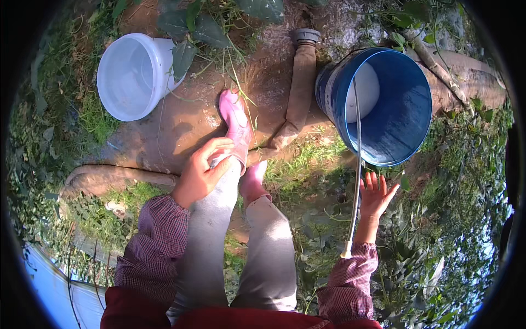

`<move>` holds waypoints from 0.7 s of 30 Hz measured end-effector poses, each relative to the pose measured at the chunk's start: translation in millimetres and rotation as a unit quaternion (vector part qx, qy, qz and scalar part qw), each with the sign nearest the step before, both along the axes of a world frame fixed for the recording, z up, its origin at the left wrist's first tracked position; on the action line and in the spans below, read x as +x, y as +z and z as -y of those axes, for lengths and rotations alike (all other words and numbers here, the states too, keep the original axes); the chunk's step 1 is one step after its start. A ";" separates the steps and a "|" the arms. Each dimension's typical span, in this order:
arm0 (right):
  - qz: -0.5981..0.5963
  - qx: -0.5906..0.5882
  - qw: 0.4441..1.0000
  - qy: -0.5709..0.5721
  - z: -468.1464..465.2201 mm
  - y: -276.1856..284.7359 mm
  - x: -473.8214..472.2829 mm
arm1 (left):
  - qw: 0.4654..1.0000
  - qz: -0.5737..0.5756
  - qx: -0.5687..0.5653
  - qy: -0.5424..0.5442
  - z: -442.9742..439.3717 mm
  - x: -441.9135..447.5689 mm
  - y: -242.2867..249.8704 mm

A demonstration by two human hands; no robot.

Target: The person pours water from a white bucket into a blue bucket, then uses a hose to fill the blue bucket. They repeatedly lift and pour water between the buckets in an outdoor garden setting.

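My left hand (201,170) hangs over my left knee, thumb apart from the loosely bent fingers, holding nothing. On the right, my right hand (376,195) is turned palm up with spread fingers, just below the rim of a blue bucket (400,111). Whether the fingertips touch the bucket is unclear. Whitish liquid (365,92) shows at its bottom. A thin wand (358,164) reaches out of the bucket over its rim and passes left of my right hand. Its pale end (347,250) lies by my right sleeve. At upper left stands a white plastic bucket (152,74).
A flat brown hose (302,82) with a grey coupling (306,36) crosses the muddy ground ahead. Another hose length (127,172) runs at left. My pink boots (234,111) stand between the buckets. Leafy vines (209,31) overhang the path, and a stick (437,70) lies at upper right.
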State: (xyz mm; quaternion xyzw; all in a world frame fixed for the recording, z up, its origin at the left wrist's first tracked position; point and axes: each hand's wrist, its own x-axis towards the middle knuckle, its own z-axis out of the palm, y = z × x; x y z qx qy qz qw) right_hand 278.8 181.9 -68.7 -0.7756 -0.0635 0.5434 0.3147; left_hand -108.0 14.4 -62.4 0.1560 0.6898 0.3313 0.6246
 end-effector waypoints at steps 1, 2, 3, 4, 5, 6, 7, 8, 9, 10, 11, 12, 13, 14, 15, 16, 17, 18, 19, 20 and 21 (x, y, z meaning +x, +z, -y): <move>-0.029 0.015 0.998 0.044 -16.7 1.8 9.0 | 0.999 0.036 0.005 -0.001 -13.3 13.1 -12.0; -0.021 -0.005 0.995 0.097 -29.4 -3.4 6.7 | 0.999 0.030 0.001 -0.021 -25.3 25.8 -17.0; -0.015 -0.014 0.988 0.151 -46.0 -15.4 3.5 | 0.999 0.022 0.008 -0.039 -36.6 37.2 -27.5; 0.011 -0.030 0.990 0.139 -56.6 -29.2 4.3 | 0.998 0.024 0.017 -0.060 -42.3 47.7 -35.4; 0.048 -0.041 0.993 0.096 -64.0 -40.6 4.5 | 0.996 0.025 0.025 -0.078 -48.8 57.0 -38.8; 0.102 -0.052 0.988 0.105 -67.2 -52.6 15.6 | 0.994 0.061 -0.012 -0.094 -68.9 62.0 -30.3; 0.152 -0.065 0.980 0.114 -65.8 -65.5 26.9 | 0.995 0.054 0.020 -0.082 -67.8 74.4 -38.2; 0.180 -0.085 0.968 0.150 -63.9 -72.1 39.9 | 0.996 0.059 0.004 -0.070 -67.3 88.3 -46.5; 0.108 -0.108 0.977 0.150 -66.8 -68.9 42.8 | 0.996 0.064 -0.013 -0.057 -71.6 100.4 -51.9; 0.048 -0.115 0.981 0.147 -72.8 -62.4 41.9 | 0.997 0.079 -0.019 -0.021 -81.2 112.2 -53.9; -0.011 -0.123 0.982 0.145 -80.2 -56.2 41.3 | 0.995 0.074 -0.051 -0.031 -91.8 123.5 -55.0; -0.030 -0.153 0.976 0.154 -92.7 -55.0 51.2 | 0.998 0.061 -0.025 -0.015 -105.3 137.8 -59.4; -0.043 -0.165 0.969 0.177 -103.6 -55.7 60.5 | 0.999 0.048 0.001 0.003 -118.6 151.8 -64.1; -0.026 -0.178 0.967 0.182 -108.8 -53.7 54.9 | 0.999 0.026 0.023 -0.004 -134.0 160.4 -65.7; -0.008 -0.190 0.964 0.188 -109.3 -52.9 48.7 | 0.999 0.005 0.044 -0.010 -149.8 168.6 -68.0; -0.008 -0.192 0.960 0.204 -107.3 -50.9 45.0 | 0.994 -0.093 0.053 -0.007 -154.4 187.1 -89.6; -0.009 -0.193 0.956 0.220 -108.3 -48.6 44.6 | 0.996 -0.077 0.021 0.032 -147.8 206.9 -100.8; 0.010 -0.199 0.948 0.248 -110.5 -51.5 58.1 | 0.996 -0.059 -0.002 0.068 -157.7 213.0 -101.7; 0.006 -0.158 0.960 0.233 -109.3 -57.7 69.9 | 0.993 -0.054 -0.022 0.098 -162.9 217.4 -101.4; -0.021 -0.146 0.965 0.217 -109.1 -61.3 72.6 | 0.989 -0.051 -0.042 0.131 -165.6 220.5 -100.1; -0.045 -0.131 0.970 0.200 -112.2 -60.9 73.5 | 0.989 -0.049 -0.047 0.134 -172.2 217.3 -97.5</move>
